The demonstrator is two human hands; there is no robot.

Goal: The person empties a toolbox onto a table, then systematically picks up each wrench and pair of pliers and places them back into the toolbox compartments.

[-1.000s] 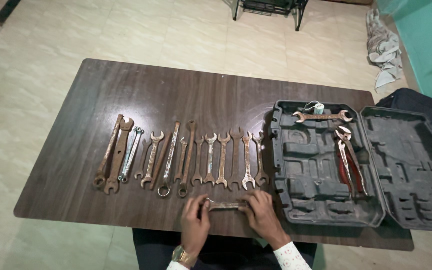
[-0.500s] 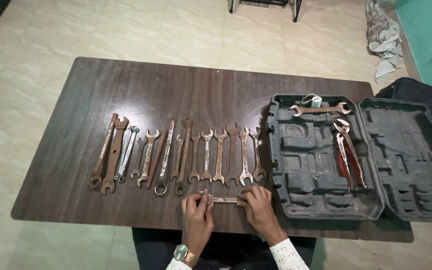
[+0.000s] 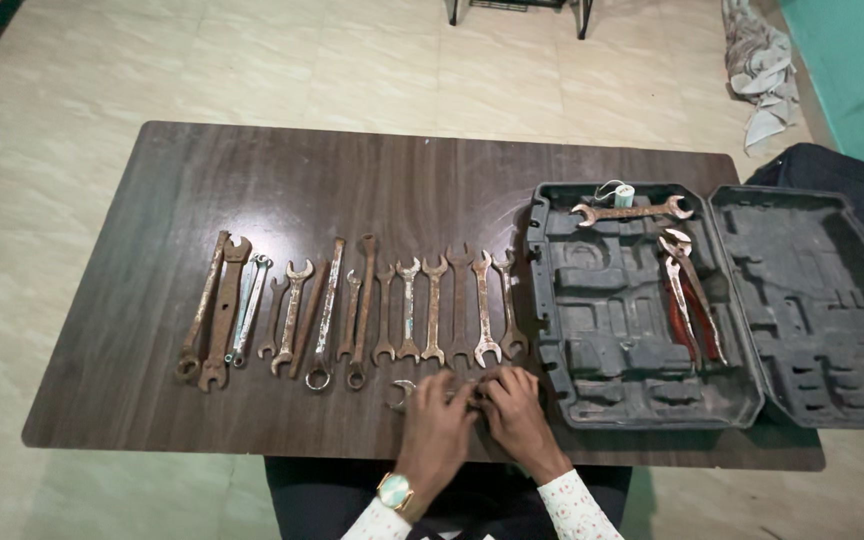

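Both hands at near edge of counter (image 3: 152, 400), side by side. Left hand (image 3: 439, 425) & right hand (image 3: 515, 412) lie over a small wrench (image 3: 402, 392), fingers curled on it; only its left open end shows. Just beyond: row of rusty wrenches (image 3: 352, 310). To the right, open tool case (image 3: 642, 400) w/ red-handled pliers (image 3: 692, 300) inside.

Lying open at the table's right end: a dark grey moulded tool case (image 3: 642, 300), lid flat beside it.
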